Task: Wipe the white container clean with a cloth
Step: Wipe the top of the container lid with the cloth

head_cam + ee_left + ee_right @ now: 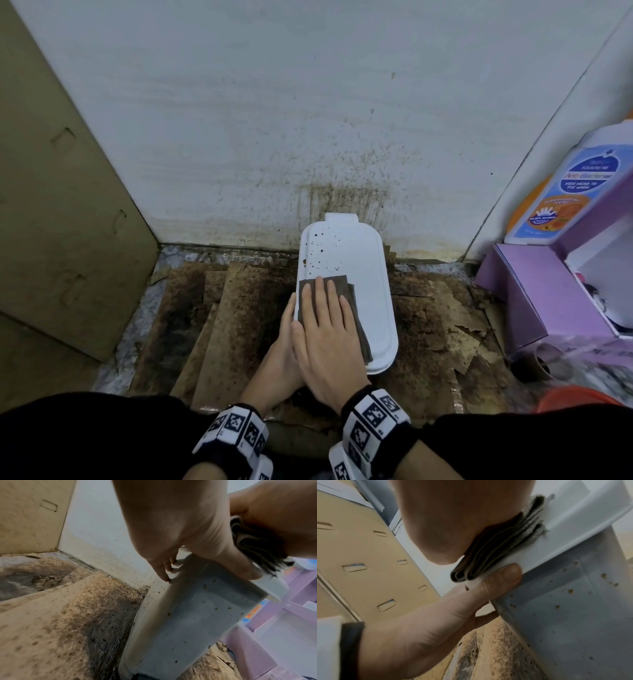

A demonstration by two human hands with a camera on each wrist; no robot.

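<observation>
Black wristbands with white coded tags (373, 425) sit at six o'clock, and above them the right hand (329, 335) presses flat, fingers straight, on a folded dark-brown cloth (356, 308) atop the long white plastic container (363, 260). That container stands at centre on stained brown cardboard (239, 308), dark specks (322, 250) toward its twelve-o'clock end. At nine o'clock, the left hand (281, 346) grips its side, thumb (498, 580) on the rim.

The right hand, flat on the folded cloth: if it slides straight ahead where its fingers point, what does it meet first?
Probably the dark spots on the far part of the white plastic container's lid, ahead of the right hand and the folded dark grey cloth. Beyond them come the lid's tab and the stained wall.
</observation>
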